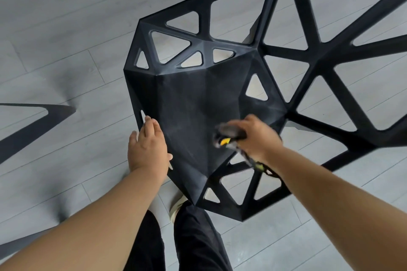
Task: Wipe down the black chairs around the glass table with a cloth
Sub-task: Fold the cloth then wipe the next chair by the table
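A black plastic chair (189,99) with triangular cut-outs fills the middle of the head view, its seat facing up at me and its open-work backrest reaching to the upper right. My left hand (148,147) lies on the seat's left edge with the fingers straight. My right hand (253,136) grips a bunched dark cloth (228,135) with yellow patches and holds it on the right part of the seat. The cloth is blurred, and a strand of it hangs below my wrist.
Grey plank flooring (66,28) surrounds the chair. A dark pointed piece of other furniture (33,125) juts in from the left edge. My legs in black trousers (191,237) and a light shoe (176,207) stand just below the seat's near corner.
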